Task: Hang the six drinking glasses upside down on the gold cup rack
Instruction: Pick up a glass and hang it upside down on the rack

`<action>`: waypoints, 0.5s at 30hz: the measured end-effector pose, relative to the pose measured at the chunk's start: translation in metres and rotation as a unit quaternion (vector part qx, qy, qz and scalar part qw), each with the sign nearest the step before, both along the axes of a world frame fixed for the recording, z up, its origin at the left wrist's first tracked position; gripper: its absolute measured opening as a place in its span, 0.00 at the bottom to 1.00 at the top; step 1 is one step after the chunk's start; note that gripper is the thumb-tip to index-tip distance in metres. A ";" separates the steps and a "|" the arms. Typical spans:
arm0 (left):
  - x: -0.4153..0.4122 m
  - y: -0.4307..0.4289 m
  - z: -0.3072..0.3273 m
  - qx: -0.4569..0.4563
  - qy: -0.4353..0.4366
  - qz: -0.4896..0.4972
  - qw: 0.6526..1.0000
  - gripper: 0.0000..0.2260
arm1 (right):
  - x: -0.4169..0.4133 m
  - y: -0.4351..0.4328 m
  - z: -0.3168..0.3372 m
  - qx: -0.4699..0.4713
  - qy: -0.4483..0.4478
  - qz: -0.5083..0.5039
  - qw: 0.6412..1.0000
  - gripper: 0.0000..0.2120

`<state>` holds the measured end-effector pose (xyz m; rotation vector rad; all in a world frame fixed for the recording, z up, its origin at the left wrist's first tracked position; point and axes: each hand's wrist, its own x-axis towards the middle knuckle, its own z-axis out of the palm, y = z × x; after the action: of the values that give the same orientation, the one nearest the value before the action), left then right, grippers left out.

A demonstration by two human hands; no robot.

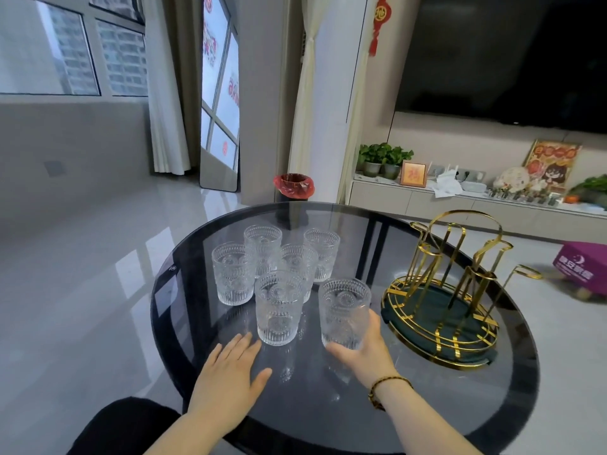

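Observation:
Several embossed clear drinking glasses stand upright on a round dark glass table [427,405]. My right hand [364,351] wraps around the nearest right glass [343,311], which looks slightly lifted and tilted. My left hand [230,376] lies flat and open on the tabletop, just in front of another glass [279,310]. Further back stand a left glass [232,272], a far left glass [262,246], a middle glass [299,262] and a far right glass [322,252]. The gold cup rack [456,290], on a dark green tray with a gold rim, stands to the right with bare prongs.
The table's edge curves close to my body and around the right of the rack. Beyond it are a red-lined bin [293,186], a low white cabinet [410,200] with plants and frames, a purple box [581,262] on the floor and a leaning mirror [219,126].

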<state>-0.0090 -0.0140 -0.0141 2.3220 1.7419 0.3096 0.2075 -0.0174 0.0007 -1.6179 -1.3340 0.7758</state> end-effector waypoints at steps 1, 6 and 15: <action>0.001 -0.002 0.002 0.000 -0.007 -0.004 1.000 0.25 | 0.001 -0.004 0.004 0.014 0.016 0.003 1.000 0.36; 0.009 -0.019 0.008 0.007 -0.020 -0.041 0.999 0.22 | 0.008 -0.029 0.025 0.087 0.026 -0.008 0.996 0.28; 0.061 -0.027 0.030 0.022 -0.096 -0.171 0.980 0.19 | 0.035 -0.062 0.074 0.169 0.050 -0.035 0.984 0.23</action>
<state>0.0523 -0.0409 0.0156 2.4732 1.2322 0.4929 0.2422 -0.0799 0.0744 -1.3317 -1.2540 0.5453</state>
